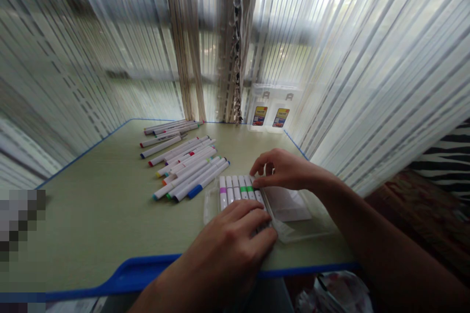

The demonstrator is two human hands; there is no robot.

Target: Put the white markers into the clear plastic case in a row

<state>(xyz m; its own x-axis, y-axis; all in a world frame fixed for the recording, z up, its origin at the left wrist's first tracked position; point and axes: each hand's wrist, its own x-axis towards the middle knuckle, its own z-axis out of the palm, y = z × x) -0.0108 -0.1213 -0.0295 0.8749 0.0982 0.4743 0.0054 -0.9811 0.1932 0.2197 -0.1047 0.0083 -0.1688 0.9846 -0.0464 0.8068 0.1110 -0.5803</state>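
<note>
A clear plastic case point(211, 205) lies open near the table's front, with a row of white markers point(235, 188) in its left half. Some of these have purple or green bands. My left hand point(238, 234) is closed over the front end of the case, its bent fingers reaching across the markers and its thumb hidden. At the far right end of the row, my right hand point(281, 168) pinches the top of a marker point(259, 195) between thumb and fingers. The open lid point(304, 227), with a white sheet point(293, 204) in it, lies under my right forearm.
Several loose markers point(191, 168) with coloured ends are spread left of the case. At the back edge stands a clear plastic package point(273, 107) with two labels. String curtains point(121, 58) surround the blue-edged table point(91, 220). A plastic bag point(341, 291) is below the front edge.
</note>
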